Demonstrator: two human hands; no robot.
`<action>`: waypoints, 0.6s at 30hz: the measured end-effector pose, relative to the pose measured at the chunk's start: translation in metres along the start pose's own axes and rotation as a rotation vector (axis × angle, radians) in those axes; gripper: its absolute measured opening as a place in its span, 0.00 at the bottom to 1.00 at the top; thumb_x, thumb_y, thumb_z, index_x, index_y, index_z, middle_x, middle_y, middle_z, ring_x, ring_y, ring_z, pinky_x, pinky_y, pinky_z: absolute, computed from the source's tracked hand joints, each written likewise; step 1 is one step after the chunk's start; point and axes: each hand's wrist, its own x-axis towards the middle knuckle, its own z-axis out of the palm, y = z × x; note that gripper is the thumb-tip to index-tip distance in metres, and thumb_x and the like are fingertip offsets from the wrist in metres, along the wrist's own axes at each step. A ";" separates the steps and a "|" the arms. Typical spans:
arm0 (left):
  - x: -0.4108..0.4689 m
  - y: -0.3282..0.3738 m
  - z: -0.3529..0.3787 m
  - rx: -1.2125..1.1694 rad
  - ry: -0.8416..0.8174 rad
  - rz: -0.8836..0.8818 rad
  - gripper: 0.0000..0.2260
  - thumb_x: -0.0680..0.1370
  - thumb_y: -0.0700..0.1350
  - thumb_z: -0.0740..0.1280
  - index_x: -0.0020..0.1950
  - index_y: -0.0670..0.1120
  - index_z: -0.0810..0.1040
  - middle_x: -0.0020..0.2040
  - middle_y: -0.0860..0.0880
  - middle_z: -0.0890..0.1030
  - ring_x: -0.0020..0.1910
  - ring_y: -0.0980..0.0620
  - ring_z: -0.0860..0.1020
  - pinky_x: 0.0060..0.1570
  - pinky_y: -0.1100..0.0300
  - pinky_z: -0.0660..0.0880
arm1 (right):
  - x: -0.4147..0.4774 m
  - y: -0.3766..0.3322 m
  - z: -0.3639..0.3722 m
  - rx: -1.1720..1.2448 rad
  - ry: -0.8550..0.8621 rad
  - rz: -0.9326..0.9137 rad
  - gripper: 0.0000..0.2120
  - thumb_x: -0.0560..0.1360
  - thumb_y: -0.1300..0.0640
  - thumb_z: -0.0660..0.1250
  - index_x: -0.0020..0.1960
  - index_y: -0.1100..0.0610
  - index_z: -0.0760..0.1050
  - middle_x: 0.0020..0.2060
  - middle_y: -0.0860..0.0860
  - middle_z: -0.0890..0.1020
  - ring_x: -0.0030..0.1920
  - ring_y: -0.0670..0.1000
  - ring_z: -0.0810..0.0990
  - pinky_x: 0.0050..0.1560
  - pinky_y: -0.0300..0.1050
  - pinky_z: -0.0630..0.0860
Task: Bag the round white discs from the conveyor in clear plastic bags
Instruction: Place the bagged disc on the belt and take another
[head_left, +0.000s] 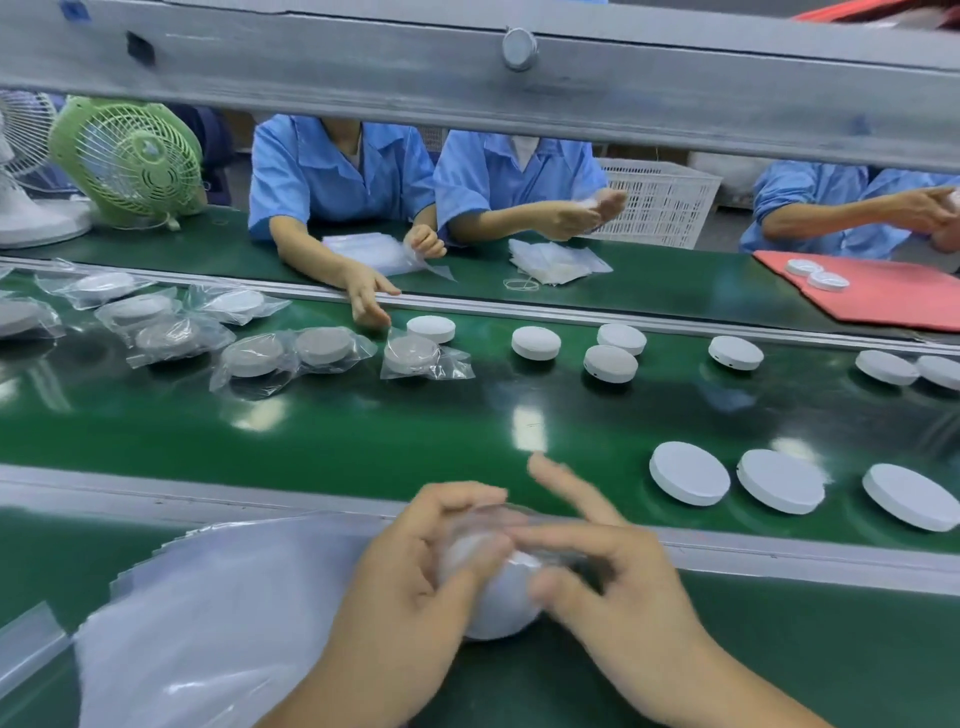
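So the white disc (493, 610) can slip in, the left hand (410, 577) grips it and the right hand (623, 587) pinches the clear bag (540, 530).

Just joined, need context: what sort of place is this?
Most likely a factory packing line: a green conveyor belt carries white discs and bagged discs, and workers in blue smocks sit opposite.
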 end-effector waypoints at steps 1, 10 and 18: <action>-0.001 -0.001 0.003 0.034 0.112 0.036 0.11 0.76 0.49 0.71 0.57 0.59 0.79 0.53 0.56 0.85 0.54 0.57 0.83 0.50 0.71 0.74 | 0.002 -0.002 0.002 0.030 -0.116 0.072 0.17 0.66 0.39 0.78 0.54 0.35 0.85 0.61 0.37 0.83 0.66 0.39 0.77 0.64 0.45 0.76; 0.019 0.015 -0.064 1.113 -0.246 -0.173 0.18 0.66 0.71 0.68 0.53 0.68 0.75 0.50 0.72 0.76 0.56 0.67 0.73 0.53 0.65 0.73 | 0.146 0.033 -0.032 -0.754 0.207 0.095 0.11 0.77 0.58 0.70 0.58 0.46 0.82 0.54 0.45 0.83 0.53 0.50 0.81 0.57 0.46 0.78; 0.019 -0.010 -0.051 1.122 -0.459 -0.048 0.16 0.77 0.60 0.62 0.54 0.53 0.82 0.54 0.58 0.83 0.56 0.60 0.76 0.55 0.59 0.75 | 0.150 0.057 -0.037 -1.046 -0.067 0.253 0.26 0.79 0.32 0.56 0.71 0.42 0.71 0.70 0.51 0.76 0.68 0.58 0.73 0.71 0.59 0.69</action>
